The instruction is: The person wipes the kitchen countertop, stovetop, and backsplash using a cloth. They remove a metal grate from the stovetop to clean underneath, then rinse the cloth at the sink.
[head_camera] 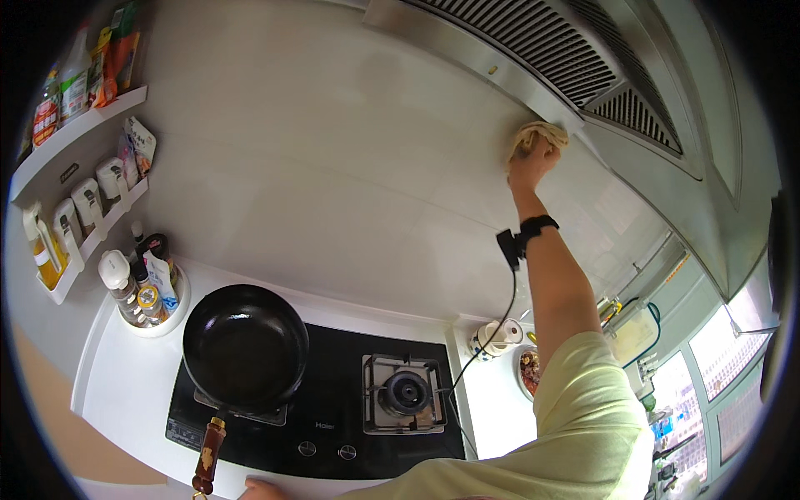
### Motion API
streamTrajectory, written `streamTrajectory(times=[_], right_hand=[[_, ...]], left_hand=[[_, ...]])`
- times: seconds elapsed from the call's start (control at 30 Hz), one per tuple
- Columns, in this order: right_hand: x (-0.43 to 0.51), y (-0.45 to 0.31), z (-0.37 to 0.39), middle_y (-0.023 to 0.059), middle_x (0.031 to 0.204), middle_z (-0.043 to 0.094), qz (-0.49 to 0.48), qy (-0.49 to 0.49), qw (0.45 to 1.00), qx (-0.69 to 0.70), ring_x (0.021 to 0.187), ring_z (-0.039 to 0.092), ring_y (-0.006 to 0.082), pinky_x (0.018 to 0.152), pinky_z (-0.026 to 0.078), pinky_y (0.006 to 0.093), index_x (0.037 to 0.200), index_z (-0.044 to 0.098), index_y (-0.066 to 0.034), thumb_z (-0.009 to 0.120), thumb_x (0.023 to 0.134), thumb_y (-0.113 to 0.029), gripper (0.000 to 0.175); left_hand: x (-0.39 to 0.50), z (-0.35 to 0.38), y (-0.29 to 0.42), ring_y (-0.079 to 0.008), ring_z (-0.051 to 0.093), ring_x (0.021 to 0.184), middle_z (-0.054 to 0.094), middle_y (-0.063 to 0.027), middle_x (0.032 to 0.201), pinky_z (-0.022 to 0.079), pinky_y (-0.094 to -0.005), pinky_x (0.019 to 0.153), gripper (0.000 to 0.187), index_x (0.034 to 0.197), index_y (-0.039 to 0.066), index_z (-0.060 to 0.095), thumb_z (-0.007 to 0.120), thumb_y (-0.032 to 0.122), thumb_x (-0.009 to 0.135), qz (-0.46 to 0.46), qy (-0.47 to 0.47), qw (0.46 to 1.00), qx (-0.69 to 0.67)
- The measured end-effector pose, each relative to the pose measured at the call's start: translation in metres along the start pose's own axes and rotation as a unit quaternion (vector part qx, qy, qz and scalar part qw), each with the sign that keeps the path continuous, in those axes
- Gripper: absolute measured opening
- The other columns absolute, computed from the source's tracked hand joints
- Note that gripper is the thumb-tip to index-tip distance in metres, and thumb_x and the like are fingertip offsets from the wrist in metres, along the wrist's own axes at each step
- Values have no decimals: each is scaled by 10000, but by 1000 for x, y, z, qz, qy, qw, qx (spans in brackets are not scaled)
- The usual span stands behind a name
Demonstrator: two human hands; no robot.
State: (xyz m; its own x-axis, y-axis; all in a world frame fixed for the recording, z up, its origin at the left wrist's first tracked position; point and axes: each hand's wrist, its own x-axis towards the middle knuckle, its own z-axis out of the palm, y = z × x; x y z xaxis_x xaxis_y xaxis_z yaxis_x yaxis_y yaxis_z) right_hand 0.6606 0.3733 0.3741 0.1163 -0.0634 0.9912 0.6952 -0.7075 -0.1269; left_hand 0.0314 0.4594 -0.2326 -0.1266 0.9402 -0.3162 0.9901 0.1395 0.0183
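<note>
My right hand (pixel 533 164), arm stretched upward, presses a yellowish cloth (pixel 541 133) to the tiled wall (pixel 350 144), close under the lower edge of the range hood (pixel 475 62). A black strap with a small device (pixel 511 247) circles my right wrist, and a cable runs down from it. Only a bit of my left hand (pixel 265 490) shows at the bottom rim, by the counter's front edge; its fingers are mostly cut off. Nearest to it is the wooden handle (pixel 209 453) of a black wok (pixel 245 347), which stands on the left burner of the gas hob (pixel 331 381).
The right burner (pixel 406 392) is bare. Bottles and jars fill a round white tray (pixel 152 328) on the left; wall shelves (pixel 103 240) hold seasoning containers above it. A white patterned container (pixel 494 340) and a bowl of food (pixel 529 370) stand right of the hob.
</note>
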Motion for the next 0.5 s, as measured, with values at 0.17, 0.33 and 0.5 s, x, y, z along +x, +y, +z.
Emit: streamTrajectory(times=[0.17,0.33,0.5], right_hand=[[27,-88,51,113,1393,320,424,86,897,93,1154,420,375,888,480,433,1257,483,-74,619,808,-108,471],[31,-141,71,100,1386,358,436,87,884,147,1106,480,356,865,502,404,1234,498,-44,563,857,-123,391],[33,-150,73,101,1348,417,410,76,842,342,1128,479,325,857,481,411,1245,497,-52,529,877,-148,381]], left_hand=[[-8,-4,3,-349,650,669,654,-195,727,507,-481,605,531,767,13,646,291,367,944,-38,11,999,-22],[-3,4,6,-350,648,677,650,-197,739,509,-478,608,507,783,8,635,309,365,937,-57,24,997,-39],[-7,8,-2,-350,646,685,645,-199,750,511,-475,611,484,800,3,623,328,364,930,-71,38,995,-56]])
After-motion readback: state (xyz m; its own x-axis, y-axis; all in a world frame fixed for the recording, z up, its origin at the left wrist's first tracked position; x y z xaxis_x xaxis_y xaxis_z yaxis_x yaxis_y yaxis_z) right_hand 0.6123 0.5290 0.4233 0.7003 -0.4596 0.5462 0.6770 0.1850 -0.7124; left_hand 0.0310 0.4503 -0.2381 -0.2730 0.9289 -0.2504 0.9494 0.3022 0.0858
